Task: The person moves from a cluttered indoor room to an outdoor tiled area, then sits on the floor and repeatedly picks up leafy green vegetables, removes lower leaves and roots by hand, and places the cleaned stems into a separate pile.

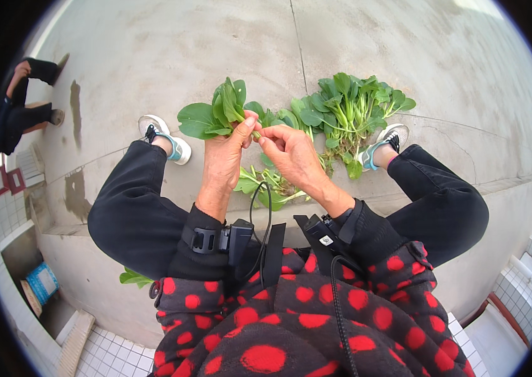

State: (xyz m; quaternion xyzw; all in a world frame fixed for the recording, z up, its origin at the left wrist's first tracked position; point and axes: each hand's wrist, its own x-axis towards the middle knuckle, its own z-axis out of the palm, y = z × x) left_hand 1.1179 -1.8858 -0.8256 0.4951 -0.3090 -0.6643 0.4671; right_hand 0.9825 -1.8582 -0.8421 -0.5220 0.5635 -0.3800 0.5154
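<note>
My left hand (230, 153) holds a leafy green plant (216, 110) by its stalks, with the broad leaves spreading up and to the left. At the stem end, the thumb and forefinger of my right hand (294, 153) pinch the base, close to my left fingertips. Beyond my right hand a heap of leafy greens (351, 106) lies on the concrete, roots and soil toward me. More loose leaves (289, 118) lie between that heap and the held plant. Below my hands sits a small pile of trimmed leaves and roots (270, 186), partly hidden by my right wrist.
My shoes (178, 148) stand on the concrete floor (247, 47) either side of the greens. Black cables (268, 207) hang near my wrists. Another person (23, 103) sits at the far left. A blue package (42, 282) lies at lower left, and one leaf (135, 278) shows beside my thigh.
</note>
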